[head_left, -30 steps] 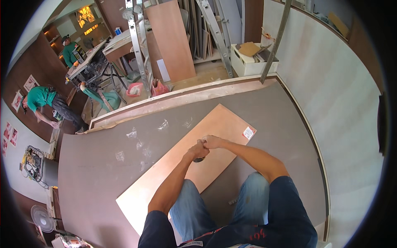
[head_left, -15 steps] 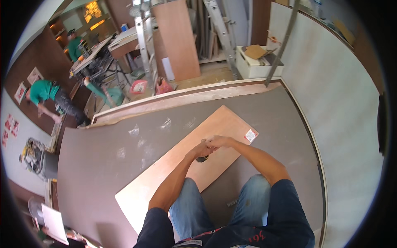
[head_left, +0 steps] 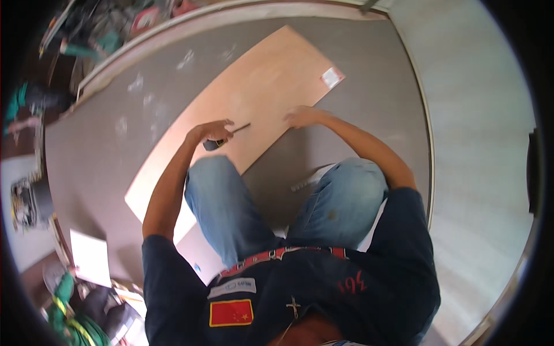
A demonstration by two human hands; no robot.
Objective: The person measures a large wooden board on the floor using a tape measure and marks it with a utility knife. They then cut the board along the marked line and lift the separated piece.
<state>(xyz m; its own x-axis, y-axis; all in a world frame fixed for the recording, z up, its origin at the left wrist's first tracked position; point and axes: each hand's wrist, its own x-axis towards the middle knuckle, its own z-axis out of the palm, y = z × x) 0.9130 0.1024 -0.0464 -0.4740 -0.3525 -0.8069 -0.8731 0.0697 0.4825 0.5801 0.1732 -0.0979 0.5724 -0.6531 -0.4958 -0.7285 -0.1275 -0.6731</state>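
A long pale wooden board (head_left: 248, 75) lies aslant on the grey-brown floor sheet in front of my knees. Over it, my left hand (head_left: 209, 131) is closed on a black tape measure (head_left: 214, 144) with a touch of yellow. A thin dark stick (head_left: 241, 127) juts from the same fingers to the right; its kind is unclear. At the board's near right edge is my right hand (head_left: 303, 117), its fingers curled and blurred. Whether they grip the edge cannot be seen. A white and red label (head_left: 331, 78) sits at the board's far right corner.
A white wall (head_left: 467, 132) rises on the right. Along the far side runs a low pale border (head_left: 173, 29), with clutter beyond it. At lower left are a white panel (head_left: 90, 258) and a person in green (head_left: 69, 314). Another person (head_left: 20, 109) is at far left.
My hands, together over the board before, are now apart, the left one with the tape measure and the right one at the board's edge. My view has tipped downward.
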